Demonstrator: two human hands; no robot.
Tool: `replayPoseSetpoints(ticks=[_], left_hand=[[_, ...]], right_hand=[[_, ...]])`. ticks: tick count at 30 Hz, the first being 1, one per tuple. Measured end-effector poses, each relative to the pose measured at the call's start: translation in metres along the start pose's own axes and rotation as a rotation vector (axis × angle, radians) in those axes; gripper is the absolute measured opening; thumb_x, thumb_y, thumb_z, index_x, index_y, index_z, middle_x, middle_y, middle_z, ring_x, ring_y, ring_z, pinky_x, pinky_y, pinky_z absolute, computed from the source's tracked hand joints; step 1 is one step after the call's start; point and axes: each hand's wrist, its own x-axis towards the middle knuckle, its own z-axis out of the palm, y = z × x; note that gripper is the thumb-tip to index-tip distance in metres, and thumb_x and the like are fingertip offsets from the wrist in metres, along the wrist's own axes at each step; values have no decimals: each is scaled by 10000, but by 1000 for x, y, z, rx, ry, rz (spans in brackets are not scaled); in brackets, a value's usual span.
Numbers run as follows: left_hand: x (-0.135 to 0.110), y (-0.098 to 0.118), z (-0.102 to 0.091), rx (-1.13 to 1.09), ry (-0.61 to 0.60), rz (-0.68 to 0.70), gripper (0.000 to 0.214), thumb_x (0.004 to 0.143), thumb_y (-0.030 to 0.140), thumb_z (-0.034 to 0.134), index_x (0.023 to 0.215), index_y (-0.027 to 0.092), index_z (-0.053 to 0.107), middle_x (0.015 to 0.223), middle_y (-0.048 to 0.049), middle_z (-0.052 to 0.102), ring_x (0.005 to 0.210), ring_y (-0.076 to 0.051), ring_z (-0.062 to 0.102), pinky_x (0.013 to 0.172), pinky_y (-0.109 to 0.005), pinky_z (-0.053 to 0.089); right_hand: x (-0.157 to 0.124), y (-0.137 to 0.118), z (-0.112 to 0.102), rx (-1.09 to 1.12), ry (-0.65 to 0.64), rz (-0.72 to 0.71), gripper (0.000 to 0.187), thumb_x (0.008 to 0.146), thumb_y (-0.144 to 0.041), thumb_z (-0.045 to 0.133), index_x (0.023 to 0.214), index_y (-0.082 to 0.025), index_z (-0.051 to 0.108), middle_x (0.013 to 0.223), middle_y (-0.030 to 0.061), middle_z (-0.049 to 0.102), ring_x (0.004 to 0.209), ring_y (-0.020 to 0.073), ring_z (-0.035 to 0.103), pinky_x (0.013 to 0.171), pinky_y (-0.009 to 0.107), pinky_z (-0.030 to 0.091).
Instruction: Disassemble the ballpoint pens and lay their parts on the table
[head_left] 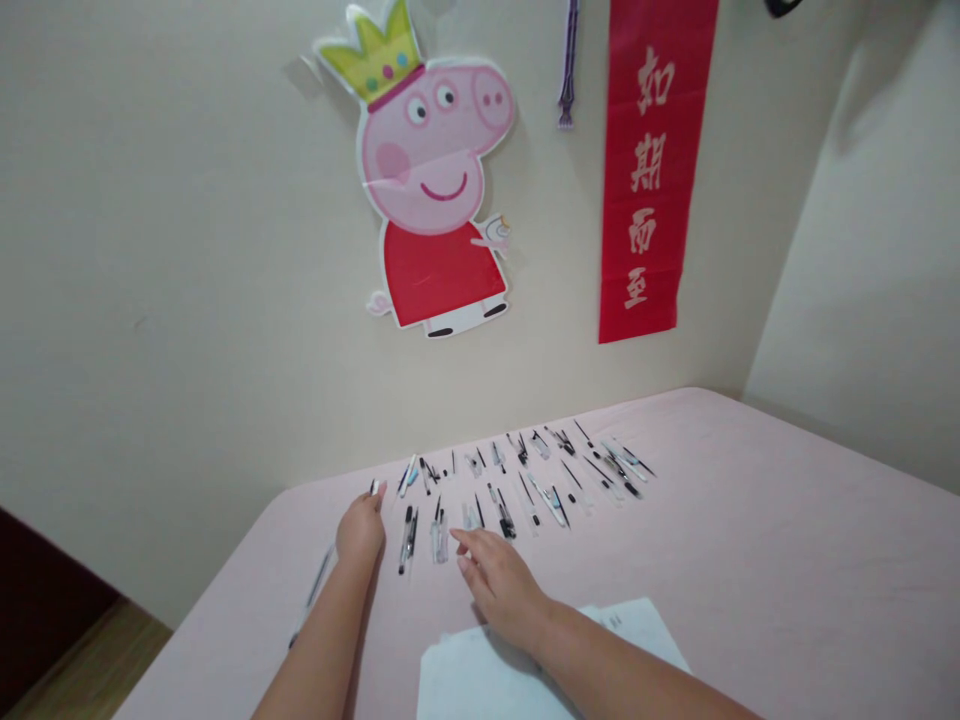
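My left hand (361, 527) is closed at the left end of the laid-out pens, its fingertips pressed around a small dark and white piece (374, 487) that I cannot make out well. Beside its wrist lies a long clear pen (315, 590), partly covered by my forearm. My right hand (501, 585) hovers over the near row with thumb and index finger apart, nothing visible between them. Close to its fingertips are clear pen parts with a dark refill (439, 540). A black-capped pen (406, 540) lies between the two hands.
Two rows of pens, refills and caps (566, 480) stretch across the pink sheet (787, 560). White paper (480, 680) lies under my right forearm. Behind stands the wall (187, 300), with a pig cutout (442, 270) and a red banner (649, 210).
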Motion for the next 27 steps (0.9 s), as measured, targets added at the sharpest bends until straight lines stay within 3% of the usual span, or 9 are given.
replayPoseSetpoints(ticks=[6, 15, 21, 25, 27], left_hand=[[10, 8, 3, 38, -46, 66, 526, 933, 403, 236, 998, 124, 677, 1043, -184, 674, 952, -267, 628, 780, -316, 417], [10, 10, -1, 15, -29, 129, 459, 931, 334, 266, 1091, 98, 626, 1091, -183, 650, 1036, -262, 597, 855, -316, 414], [-34, 9, -13, -39, -1, 238, 443, 865, 186, 348, 1290, 135, 462, 1217, -125, 570, 1139, -218, 528, 974, -311, 381], [-76, -1, -20, -119, 41, 362, 427, 852, 233, 354, 1223, 86, 505, 1225, -147, 548, 1166, -247, 497, 1033, -388, 365], [-95, -5, -23, -179, 42, 383, 401, 848, 275, 371, 1175, 117, 542, 1179, -130, 578, 1133, -255, 522, 1016, -419, 392]], right_hand=[[1, 0, 0, -7, -12, 19, 357, 932, -259, 386, 1255, -183, 517, 1040, 99, 627, 969, 209, 560, 890, 347, 427], [1, 2, 1, -36, -47, 13, 349, 927, -252, 383, 1211, -160, 565, 1042, 108, 643, 986, 209, 568, 900, 340, 424], [0, 3, 6, -114, -107, 4, 268, 909, -227, 412, 1026, -173, 647, 934, 74, 670, 882, 184, 589, 799, 283, 412], [-1, 4, 7, -250, -239, 16, 283, 904, -240, 416, 804, -160, 668, 785, 55, 674, 728, 160, 576, 650, 255, 352], [-2, 5, 7, -294, -304, 10, 276, 891, -248, 436, 771, -162, 670, 767, 50, 683, 690, 153, 570, 612, 254, 319]])
